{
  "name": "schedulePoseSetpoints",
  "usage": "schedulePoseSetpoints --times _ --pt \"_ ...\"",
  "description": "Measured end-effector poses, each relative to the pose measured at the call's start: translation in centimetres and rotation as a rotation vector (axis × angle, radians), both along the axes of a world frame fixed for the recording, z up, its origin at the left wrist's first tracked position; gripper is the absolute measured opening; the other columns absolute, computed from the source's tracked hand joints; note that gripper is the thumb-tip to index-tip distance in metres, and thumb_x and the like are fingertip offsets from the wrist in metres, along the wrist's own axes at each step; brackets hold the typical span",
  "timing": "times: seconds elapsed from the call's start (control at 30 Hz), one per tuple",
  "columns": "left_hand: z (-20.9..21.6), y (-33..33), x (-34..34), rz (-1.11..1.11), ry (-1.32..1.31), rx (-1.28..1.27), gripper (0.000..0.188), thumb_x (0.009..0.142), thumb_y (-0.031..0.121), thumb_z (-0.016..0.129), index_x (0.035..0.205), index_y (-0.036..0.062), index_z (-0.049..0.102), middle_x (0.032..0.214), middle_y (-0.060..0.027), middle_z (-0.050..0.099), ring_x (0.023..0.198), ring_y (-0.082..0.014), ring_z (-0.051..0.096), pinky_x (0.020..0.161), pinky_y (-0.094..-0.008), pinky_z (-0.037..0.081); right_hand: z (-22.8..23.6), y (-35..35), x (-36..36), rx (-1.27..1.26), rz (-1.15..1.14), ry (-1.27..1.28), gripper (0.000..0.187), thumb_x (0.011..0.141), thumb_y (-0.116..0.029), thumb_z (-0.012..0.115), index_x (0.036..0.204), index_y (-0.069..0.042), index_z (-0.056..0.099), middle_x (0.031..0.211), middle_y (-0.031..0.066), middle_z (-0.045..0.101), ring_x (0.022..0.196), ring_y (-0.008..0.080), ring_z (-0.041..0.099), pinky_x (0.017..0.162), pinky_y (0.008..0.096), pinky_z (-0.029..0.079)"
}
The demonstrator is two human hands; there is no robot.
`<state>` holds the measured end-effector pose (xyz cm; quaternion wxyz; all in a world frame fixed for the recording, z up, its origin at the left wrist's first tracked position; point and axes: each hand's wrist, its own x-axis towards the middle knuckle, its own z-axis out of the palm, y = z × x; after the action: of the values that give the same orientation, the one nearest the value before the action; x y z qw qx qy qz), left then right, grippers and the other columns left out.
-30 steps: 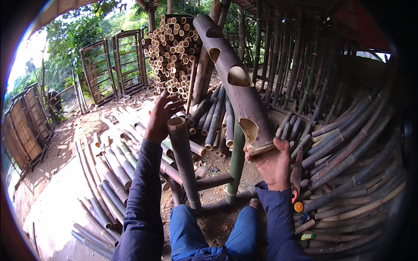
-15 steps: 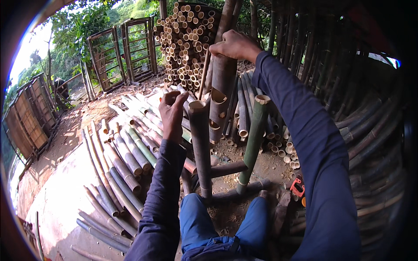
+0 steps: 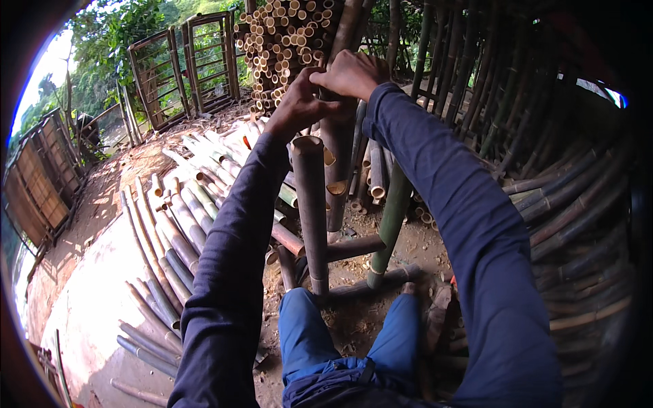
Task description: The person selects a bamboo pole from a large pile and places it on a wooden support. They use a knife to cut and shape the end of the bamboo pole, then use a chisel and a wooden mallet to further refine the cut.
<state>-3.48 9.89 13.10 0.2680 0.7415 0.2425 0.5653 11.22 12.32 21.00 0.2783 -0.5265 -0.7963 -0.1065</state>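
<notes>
Left hand (image 3: pixel 297 103) now beside right hand (image 3: pixel 352 71), fingers clenched on half-hidden bamboo pole (image 3: pixel 338 170).

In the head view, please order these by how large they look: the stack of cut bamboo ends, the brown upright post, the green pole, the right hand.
1. Stack of cut bamboo ends, though it is farther away.
2. Brown upright post and green pole: too alike to rank.
3. Right hand, smallest.

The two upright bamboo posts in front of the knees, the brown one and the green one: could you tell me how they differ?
The brown bamboo post stands nearly upright; the green bamboo post leans. The brown one's open cut top shows; the green one's top is hidden behind the right sleeve. The brown one looks thicker. Both rise from the bamboo frame.
</notes>
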Motion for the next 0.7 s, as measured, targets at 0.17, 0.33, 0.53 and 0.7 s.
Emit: schedulePoseSetpoints --times 0.17,0.33,0.53,0.7 --pt "1.0 -0.6 2.9 0.816 0.135 0.133 0.090 0.056 0.044 0.094 0.117 -0.0037 0.049 0.100 -0.0279 0.070 0.097 -0.0435 0.070 0.085 -0.0476 0.054 -1.0 -0.4 -0.6 0.148 -0.014 0.130 0.063 0.080 -0.062 0.067 0.096 -0.002 0.078 0.100 0.0226 0.074 0.103 0.0379 0.071 0.097 0.0442 0.052" --pt "2.2 -1.8 5.0 0.874 0.156 0.045 0.086 0.059 0.048 0.089 0.118 -0.0034 0.053 0.100 -0.0259 0.071 0.096 -0.0376 0.071 0.084 -0.0444 0.056 -1.3 4.8 1.9 -0.079 0.268 0.345 0.067 0.091 -0.063 0.057 0.103 0.000 0.075 0.100 0.0232 0.073 0.099 0.0331 0.070 0.090 0.0389 0.052" --pt "0.3 0.1 -0.3 0.716 -0.056 0.043 0.058 0.065 0.042 0.083 0.100 -0.0036 0.073 0.093 -0.0178 0.075 0.085 -0.0267 0.073 0.079 -0.0360 0.056 -3.9 1.9 7.5 -0.211 0.273 0.093 0.073 0.084 -0.058 0.071 0.117 0.007 0.066 0.107 0.0257 0.071 0.106 0.0342 0.069 0.092 0.0438 0.050" --pt "2.8 0.5 -1.7 0.713 -0.315 0.153 0.054 0.070 0.035 0.082 0.103 -0.0066 0.071 0.093 -0.0170 0.073 0.085 -0.0225 0.070 0.078 -0.0341 0.055 -7.4 -0.2 8.0 -0.496 0.579 0.002 0.111 0.067 -0.055 0.087 0.150 -0.001 0.038 0.141 0.0254 0.054 0.129 0.0338 0.055 0.110 0.0381 0.041"
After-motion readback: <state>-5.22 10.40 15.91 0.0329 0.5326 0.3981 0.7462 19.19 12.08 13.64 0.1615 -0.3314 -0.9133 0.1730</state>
